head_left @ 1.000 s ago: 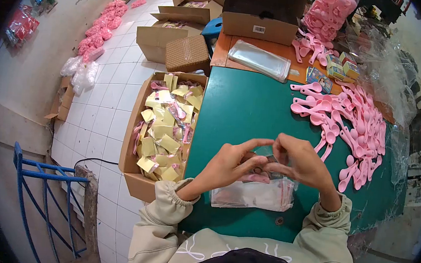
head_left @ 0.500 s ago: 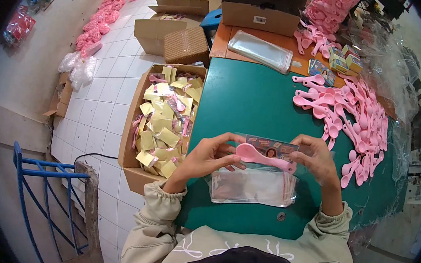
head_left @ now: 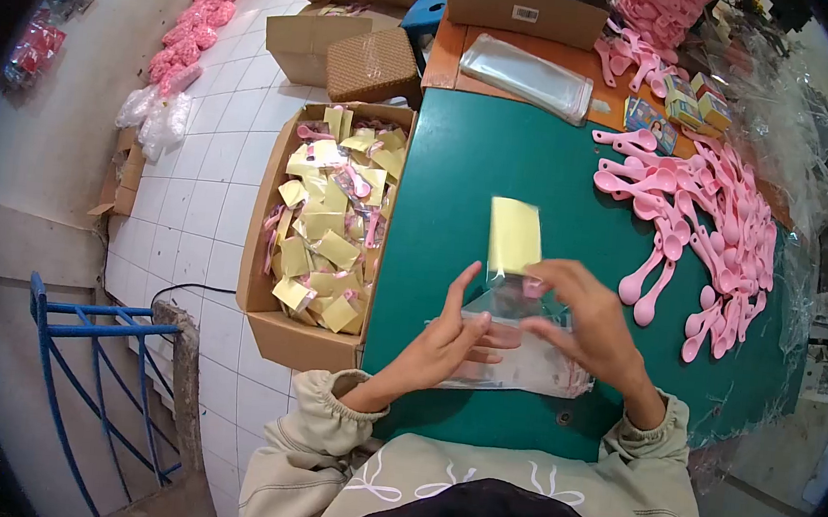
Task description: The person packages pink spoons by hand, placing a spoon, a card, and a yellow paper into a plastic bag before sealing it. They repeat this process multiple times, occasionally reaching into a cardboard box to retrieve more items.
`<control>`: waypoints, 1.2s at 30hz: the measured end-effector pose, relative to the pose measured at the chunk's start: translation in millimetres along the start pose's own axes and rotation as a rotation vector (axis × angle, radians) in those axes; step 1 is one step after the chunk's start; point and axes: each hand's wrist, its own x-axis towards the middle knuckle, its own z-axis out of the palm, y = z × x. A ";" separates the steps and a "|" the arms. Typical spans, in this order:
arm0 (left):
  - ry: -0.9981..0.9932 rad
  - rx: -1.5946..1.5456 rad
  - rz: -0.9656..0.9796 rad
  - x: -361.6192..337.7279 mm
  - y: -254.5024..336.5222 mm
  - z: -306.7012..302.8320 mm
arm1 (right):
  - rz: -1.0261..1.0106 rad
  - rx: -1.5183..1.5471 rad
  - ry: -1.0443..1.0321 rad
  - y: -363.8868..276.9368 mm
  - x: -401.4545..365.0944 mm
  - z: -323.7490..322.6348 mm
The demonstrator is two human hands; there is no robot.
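Over the green table, my right hand [head_left: 591, 318] grips a clear plastic packet, slightly smeared by motion. A plain yellow card [head_left: 514, 236] shows in the packet's far part, and a bit of pink spoon [head_left: 534, 287] shows by my fingers; the rest is hidden. My left hand [head_left: 438, 347] is open beside the packet's near end, fingers spread and nothing in them. Beneath both hands lies a stack of clear plastic bags [head_left: 547, 371], partly covered by them.
Many loose pink spoons [head_left: 722, 226] are heaped on the table's right side. At left stands a carton [head_left: 302, 352] full of packets with yellow cards. Toward the back are more clear bags [head_left: 528, 77], small card boxes [head_left: 689, 100] and a brown carton [head_left: 524, 12].
The spoon and printed card, held level between both hands before, have turned upright with the yellow side showing. My left hand has let go and opened. The view has shifted slightly.
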 end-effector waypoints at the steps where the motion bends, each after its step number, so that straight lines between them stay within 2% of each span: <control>1: -0.012 -0.008 -0.016 -2.1 -1.4 1.4 | -0.035 0.009 -0.104 -1.9 -2.0 2.7; 2: 0.013 0.008 -0.060 -3.5 -1.7 1.3 | 0.016 0.014 -0.204 -2.3 -5.6 5.1; 5: -0.015 -0.013 -0.085 -6.9 -7.3 -1.7 | -0.060 -0.061 -0.243 3.3 -9.7 12.6; 11: 0.010 0.127 -0.019 -7.6 -10.3 -1.5 | -0.054 0.031 -0.270 6.7 -11.0 31.8; 17: -0.006 0.436 0.204 -10.5 -13.8 -2.1 | 0.036 0.175 -0.330 6.3 -8.9 28.8; 20: 0.016 0.396 0.171 -12.8 -15.7 1.1 | 0.009 0.218 -0.344 8.7 -12.0 30.0; 26: 0.121 0.424 0.032 -1.5 4.9 6.3 | -0.188 -0.081 -0.202 -4.1 -16.7 34.2; 29: 0.154 0.305 0.087 9.5 -5.7 1.2 | -0.215 -0.072 -0.232 -6.7 -20.9 32.3; 35: 0.081 0.307 0.156 12.6 -8.4 20.3 | -0.227 0.208 -0.436 13.2 -19.6 -9.5; 36: 0.148 0.408 0.072 10.3 -0.7 22.1 | -0.182 0.355 -0.503 13.4 -18.8 -21.1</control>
